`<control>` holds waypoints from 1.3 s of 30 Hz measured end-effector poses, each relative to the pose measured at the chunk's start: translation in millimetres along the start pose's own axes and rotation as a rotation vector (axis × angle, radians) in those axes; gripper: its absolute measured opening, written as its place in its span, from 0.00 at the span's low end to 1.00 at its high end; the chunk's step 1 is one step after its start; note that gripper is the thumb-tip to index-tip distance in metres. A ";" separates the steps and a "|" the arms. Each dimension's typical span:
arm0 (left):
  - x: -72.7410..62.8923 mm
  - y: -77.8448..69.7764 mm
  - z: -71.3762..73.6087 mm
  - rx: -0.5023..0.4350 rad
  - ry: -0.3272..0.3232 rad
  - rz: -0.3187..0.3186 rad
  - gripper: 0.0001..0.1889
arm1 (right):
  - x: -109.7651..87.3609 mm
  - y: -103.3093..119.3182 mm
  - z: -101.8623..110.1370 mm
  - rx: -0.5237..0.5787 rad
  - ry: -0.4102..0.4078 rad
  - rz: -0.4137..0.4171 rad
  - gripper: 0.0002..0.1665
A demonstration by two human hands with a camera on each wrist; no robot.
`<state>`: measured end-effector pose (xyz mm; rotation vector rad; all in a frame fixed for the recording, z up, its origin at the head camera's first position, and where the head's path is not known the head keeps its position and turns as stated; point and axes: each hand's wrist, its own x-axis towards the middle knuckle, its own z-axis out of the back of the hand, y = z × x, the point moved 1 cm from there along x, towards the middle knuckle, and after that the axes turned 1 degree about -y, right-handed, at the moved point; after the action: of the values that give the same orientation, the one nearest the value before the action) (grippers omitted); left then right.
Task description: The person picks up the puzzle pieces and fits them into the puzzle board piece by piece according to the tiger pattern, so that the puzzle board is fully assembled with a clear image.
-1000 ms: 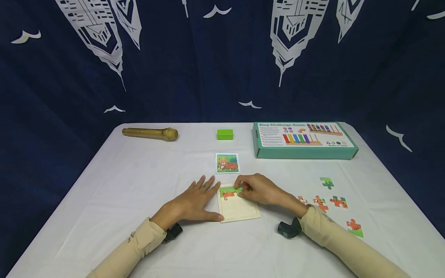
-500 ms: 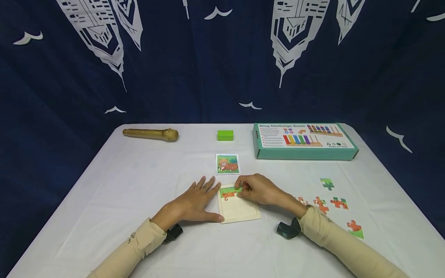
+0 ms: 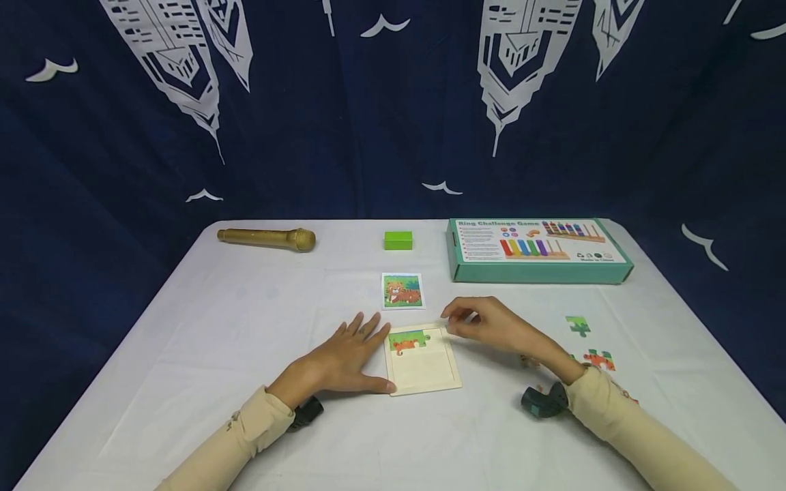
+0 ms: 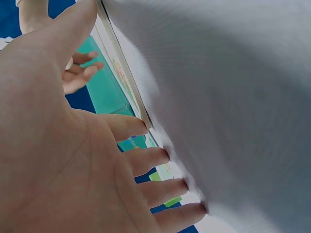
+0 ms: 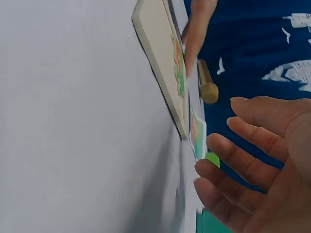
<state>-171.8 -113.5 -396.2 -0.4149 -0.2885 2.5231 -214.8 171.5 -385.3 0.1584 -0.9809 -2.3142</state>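
Observation:
My left hand (image 3: 350,358) lies with spread fingers against the left edge of a shallow wooden puzzle board (image 3: 424,372), thumb at its near corner and forefinger at its far corner. Joined jigsaw pieces (image 3: 408,341) in green and orange fill the board's upper left; the bare wood shows elsewhere. Beyond the board's upper right corner hovers my right hand (image 3: 491,327), its fingers loosely bent. In the right wrist view, nothing sits between the fingers of the right hand (image 5: 257,155). A picture card (image 3: 402,292) with a tiger lies just behind the board.
Loose jigsaw pieces lie on the right: a green piece (image 3: 577,326), an orange one (image 3: 598,359), and others partly hidden under my right arm. At the back are a gold microphone (image 3: 267,238), a green block (image 3: 398,240) and a teal game box (image 3: 540,273).
My right hand has let go of the jigsaw piece at the board's upper edge and moved right, uncovering the joined pieces. My left hand stays in place.

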 end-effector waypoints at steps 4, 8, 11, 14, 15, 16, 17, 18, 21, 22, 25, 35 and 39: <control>0.0 -0.1 -0.1 0.001 -0.001 -0.001 0.55 | -17.0 -11.1 15.8 -0.005 -0.038 -0.045 0.14; -0.1 -0.1 -0.3 -0.001 0.000 0.002 0.55 | -34.7 -21.8 32.9 -0.006 -0.085 -0.068 0.17; -0.5 -0.1 -0.3 -0.004 0.000 0.001 0.55 | -47.5 -28.5 45.7 -0.021 -0.118 -0.083 0.20; -0.9 -0.2 -0.3 -0.009 -0.004 -0.005 0.55 | -59.5 -33.7 57.4 -0.042 -0.145 -0.118 0.22; -1.1 -0.2 -0.2 -0.012 -0.007 -0.007 0.54 | -63.0 -35.1 60.8 -0.052 -0.152 -0.122 0.23; -1.3 -0.4 -0.2 -0.014 -0.008 -0.008 0.54 | -66.3 -36.4 64.1 -0.057 -0.159 -0.128 0.24; -1.5 -0.5 -0.1 -0.017 -0.009 -0.009 0.54 | -69.5 -37.2 67.2 -0.065 -0.167 -0.132 0.24; -1.6 -0.5 -0.3 -0.021 -0.009 -0.008 0.54 | -72.6 -38.3 70.1 -0.072 -0.174 -0.136 0.25; -2.0 -0.7 -0.6 -0.024 -0.010 -0.007 0.54 | -80.6 -42.4 78.2 -0.087 -0.182 -0.156 0.27; -2.0 -0.6 -0.8 -0.022 -0.010 -0.007 0.54 | -83.1 -44.2 80.6 -0.086 -0.182 -0.169 0.27; -1.7 -0.3 -1.5 -0.018 -0.013 -0.009 0.54 | -90.1 -51.5 87.7 -0.091 -0.169 -0.214 0.29; -1.0 0.1 -2.1 -0.014 -0.015 -0.012 0.54 | -110.2 -79.0 108.1 -0.085 -0.141 -0.313 0.33; -0.7 0.1 -1.8 -0.011 -0.016 -0.010 0.55 | -116.1 -85.8 113.7 -0.096 -0.138 -0.345 0.32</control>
<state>-170.6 -113.8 -397.8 -0.3971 -0.3099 2.5172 -201.3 354.6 -376.7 0.1385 -0.9678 -2.7135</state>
